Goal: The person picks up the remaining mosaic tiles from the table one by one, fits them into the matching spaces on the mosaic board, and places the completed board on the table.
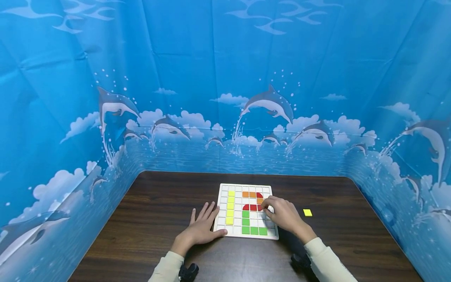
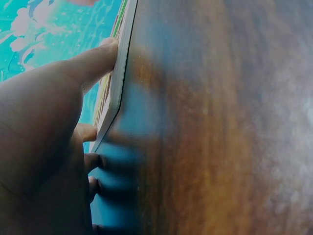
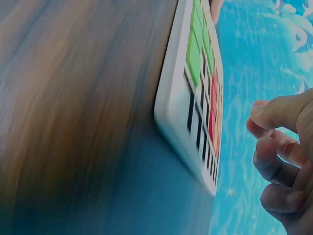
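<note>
A white square grid board [image 1: 253, 221] lies on the table, with coloured tiles in its cells. Yellow tiles [image 1: 230, 207] form a column at the left, green tiles [image 1: 245, 221] an L at the bottom. Above them are orange tiles [image 1: 245, 194] and red tiles [image 1: 252, 207], some with a rounded edge. My left hand [image 1: 201, 228] lies spread at the board's left side, its thumb [image 2: 100, 58] against the edge. Over the board's right side is my right hand [image 1: 284, 213], fingers curled, thumb and index finger together by a red tile. Whether they pinch anything is hidden.
A single yellow tile [image 1: 307, 212] lies on the dark wooden table [image 1: 141, 231], right of my right hand. A blue curtain [image 1: 197, 78] printed with dolphins surrounds the table's back and sides. Each wrist bears a black device [image 1: 188, 272].
</note>
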The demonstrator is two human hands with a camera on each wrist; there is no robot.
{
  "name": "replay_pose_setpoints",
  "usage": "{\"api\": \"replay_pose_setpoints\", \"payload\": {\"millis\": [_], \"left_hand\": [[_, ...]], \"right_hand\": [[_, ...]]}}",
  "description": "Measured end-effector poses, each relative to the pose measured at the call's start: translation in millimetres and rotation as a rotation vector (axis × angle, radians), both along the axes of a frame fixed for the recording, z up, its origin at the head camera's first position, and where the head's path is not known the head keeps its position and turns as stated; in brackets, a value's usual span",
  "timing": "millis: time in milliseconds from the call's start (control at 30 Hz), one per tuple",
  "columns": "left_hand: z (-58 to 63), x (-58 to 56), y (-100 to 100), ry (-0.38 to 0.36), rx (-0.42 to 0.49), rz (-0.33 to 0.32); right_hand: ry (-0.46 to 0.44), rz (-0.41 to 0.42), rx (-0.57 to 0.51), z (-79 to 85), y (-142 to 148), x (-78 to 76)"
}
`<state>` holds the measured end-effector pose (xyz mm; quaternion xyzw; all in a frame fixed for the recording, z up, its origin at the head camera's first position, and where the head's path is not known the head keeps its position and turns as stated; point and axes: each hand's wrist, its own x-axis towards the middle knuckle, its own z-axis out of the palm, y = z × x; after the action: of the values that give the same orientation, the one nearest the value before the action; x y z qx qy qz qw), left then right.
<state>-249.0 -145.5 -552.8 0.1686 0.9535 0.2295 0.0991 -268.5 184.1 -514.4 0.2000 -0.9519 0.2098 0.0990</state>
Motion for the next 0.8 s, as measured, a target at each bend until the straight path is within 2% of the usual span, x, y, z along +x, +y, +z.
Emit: {"api": "replay_pose_setpoints", "payload": {"millis": [333, 800], "left_hand": [[-10.6, -5.0, -2, 0.035, 0.024, -0.009], [-13.1, -7.3, -2, 0.011, -0.011, 0.011]], "right_hand": [[0.037, -0.075, 0.027, -2.2, 56, 3.0], [-0.035, -0.164, 0.04, -14.6, 118, 11.7]]}}
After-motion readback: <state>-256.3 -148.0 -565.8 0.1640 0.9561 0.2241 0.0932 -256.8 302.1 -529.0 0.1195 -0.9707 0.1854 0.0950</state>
